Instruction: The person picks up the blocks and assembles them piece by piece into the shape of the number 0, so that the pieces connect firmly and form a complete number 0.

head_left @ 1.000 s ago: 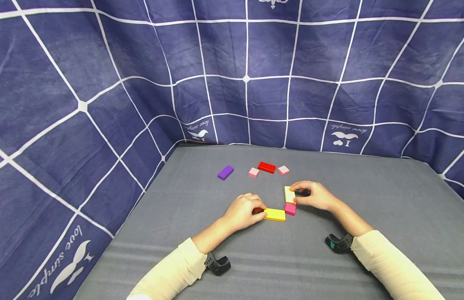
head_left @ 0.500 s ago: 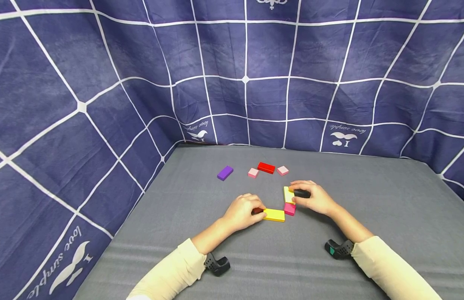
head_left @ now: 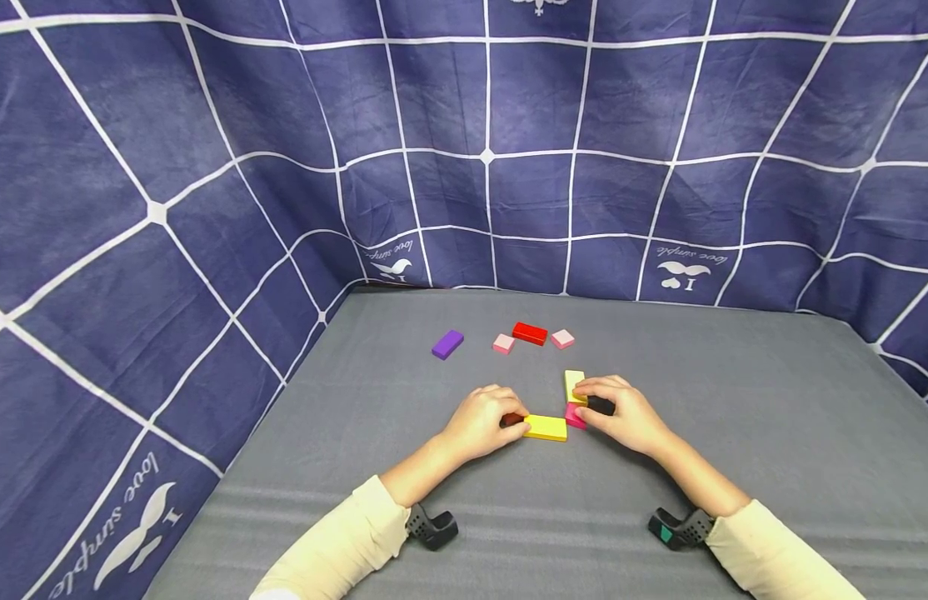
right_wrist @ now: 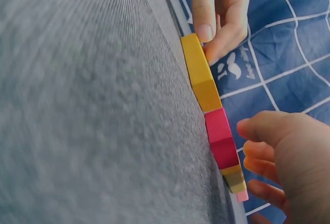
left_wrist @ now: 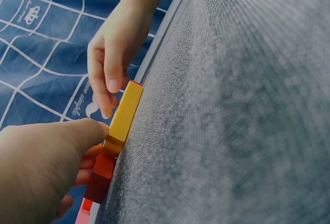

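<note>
In the head view my left hand (head_left: 485, 423) pinches the left end of a yellow block (head_left: 548, 427) lying on the grey surface. A dark red block (left_wrist: 100, 178) stands by that end, under my left fingers. At the yellow block's right end lies a pink block (head_left: 574, 417), with a pale yellow block (head_left: 574, 384) running away behind it. My right hand (head_left: 629, 414) hovers beside these two, fingers loosely bent. The right wrist view shows a gap between its thumb (right_wrist: 252, 127) and the pink block (right_wrist: 221, 137).
Farther back lie a purple block (head_left: 448, 344), a red block (head_left: 530, 333) and two small light pink blocks, one left (head_left: 503, 343) and one right (head_left: 562, 338) of the red one. A blue gridded cloth (head_left: 434, 108) hangs behind and left of the grey surface (head_left: 344, 417).
My right hand has let go of the pale yellow block and shifted toward me, its thumb now over the pink block in the head view. My left hand stays at the yellow block.
</note>
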Demonstrator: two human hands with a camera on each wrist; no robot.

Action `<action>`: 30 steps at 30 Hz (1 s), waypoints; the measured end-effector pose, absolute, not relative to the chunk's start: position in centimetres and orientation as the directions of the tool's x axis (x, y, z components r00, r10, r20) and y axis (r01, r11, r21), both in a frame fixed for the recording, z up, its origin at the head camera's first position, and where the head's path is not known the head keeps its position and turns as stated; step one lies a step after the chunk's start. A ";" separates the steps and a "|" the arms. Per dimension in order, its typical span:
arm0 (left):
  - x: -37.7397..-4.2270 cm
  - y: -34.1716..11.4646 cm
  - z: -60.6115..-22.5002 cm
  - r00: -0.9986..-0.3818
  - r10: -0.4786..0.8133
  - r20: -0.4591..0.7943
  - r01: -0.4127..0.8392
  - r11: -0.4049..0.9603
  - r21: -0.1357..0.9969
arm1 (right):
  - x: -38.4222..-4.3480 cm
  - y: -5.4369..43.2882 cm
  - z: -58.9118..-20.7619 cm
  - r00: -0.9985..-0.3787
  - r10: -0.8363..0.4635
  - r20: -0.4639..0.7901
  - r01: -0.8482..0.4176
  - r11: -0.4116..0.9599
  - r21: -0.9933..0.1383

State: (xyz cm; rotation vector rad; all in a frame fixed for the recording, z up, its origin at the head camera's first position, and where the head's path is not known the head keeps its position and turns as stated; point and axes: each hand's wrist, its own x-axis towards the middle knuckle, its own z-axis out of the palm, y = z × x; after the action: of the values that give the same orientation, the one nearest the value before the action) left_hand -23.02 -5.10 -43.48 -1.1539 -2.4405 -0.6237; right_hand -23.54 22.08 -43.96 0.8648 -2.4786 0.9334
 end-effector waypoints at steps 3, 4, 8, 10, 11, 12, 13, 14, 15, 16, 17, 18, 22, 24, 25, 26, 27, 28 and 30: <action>-23.0 -5.1 -43.5 -0.601 0.626 0.497 0.787 0.572 0.232 | -23.5 22.1 -44.2 -0.753 -0.411 0.514 -0.649 0.590 -0.479; -23.0 -5.1 -43.5 -0.602 0.626 0.496 0.786 0.573 0.231 | -23.5 22.1 -44.2 -0.755 -0.407 0.514 -0.647 0.590 -0.483; -23.0 -5.1 -43.6 -0.598 0.625 0.501 0.788 0.572 0.227 | -23.7 22.1 -44.4 -0.782 -0.382 0.493 -0.617 0.593 -0.518; -23.1 -5.1 -43.6 -0.596 0.626 0.504 0.790 0.569 0.228 | -23.7 22.2 -44.5 -0.797 -0.372 0.476 -0.597 0.600 -0.532; -23.1 -5.1 -43.6 -0.594 0.626 0.506 0.792 0.566 0.229 | -23.7 22.2 -44.5 -0.803 -0.368 0.469 -0.590 0.601 -0.539; -23.1 -5.1 -43.6 -0.592 0.627 0.507 0.794 0.564 0.229 | -23.7 22.2 -44.5 -0.808 -0.366 0.462 -0.584 0.602 -0.544; -23.1 -5.1 -43.6 -0.591 0.627 0.509 0.794 0.562 0.230 | -23.7 22.2 -44.5 -0.811 -0.365 0.458 -0.580 0.602 -0.548; -23.1 -5.2 -43.6 -0.589 0.627 0.510 0.796 0.560 0.231 | -23.7 22.2 -44.5 -0.813 -0.364 0.455 -0.578 0.603 -0.550; -23.1 -5.2 -43.6 -0.589 0.627 0.510 0.796 0.559 0.232 | -23.7 22.2 -44.5 -0.814 -0.364 0.453 -0.577 0.604 -0.550; -23.1 -5.2 -43.6 -0.589 0.628 0.509 0.796 0.559 0.231 | -23.7 22.1 -44.5 -0.815 -0.364 0.451 -0.575 0.603 -0.552; -23.1 -5.3 -43.5 -0.589 0.628 0.509 0.796 0.560 0.231 | -23.7 22.1 -44.5 -0.815 -0.364 0.452 -0.576 0.602 -0.553; -23.1 -5.3 -43.5 -0.591 0.628 0.506 0.795 0.562 0.230 | -23.7 22.0 -44.5 -0.815 -0.364 0.452 -0.576 0.602 -0.554; -23.1 -5.3 -43.5 -0.600 0.631 0.492 0.786 0.579 0.216 | -23.8 22.0 -44.7 -0.814 -0.364 0.453 -0.578 0.590 -0.565; -23.1 -5.2 -43.3 -0.603 0.637 0.480 0.783 0.589 0.201 | -23.7 22.1 -44.7 -0.814 -0.362 0.455 -0.578 0.581 -0.573; -23.0 -5.2 -43.2 -0.603 0.642 0.473 0.782 0.593 0.192 | -23.7 22.1 -44.7 -0.814 -0.359 0.456 -0.578 0.576 -0.577; -23.0 -5.2 -43.1 -0.603 0.648 0.465 0.781 0.597 0.181 | -23.7 22.1 -44.7 -0.815 -0.357 0.456 -0.576 0.573 -0.582; -23.0 -5.1 -43.0 -0.602 0.656 0.456 0.783 0.598 0.172 | -23.7 22.1 -44.7 -0.816 -0.354 0.456 -0.575 0.572 -0.585; -23.0 -5.2 -42.9 -0.597 0.665 0.448 0.786 0.595 0.165 | -23.6 22.1 -44.7 -0.816 -0.353 0.458 -0.575 0.572 -0.585; -23.1 -5.4 -42.5 -0.588 0.680 0.438 0.795 0.586 0.157 | -23.6 22.1 -44.7 -0.818 -0.353 0.455 -0.573 0.572 -0.587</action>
State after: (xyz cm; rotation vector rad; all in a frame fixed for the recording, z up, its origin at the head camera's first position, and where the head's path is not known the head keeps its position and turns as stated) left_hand -23.14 -5.37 -42.54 -1.1993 -2.4872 -0.4858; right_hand -23.64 22.07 -44.71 0.7627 -2.5194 1.0932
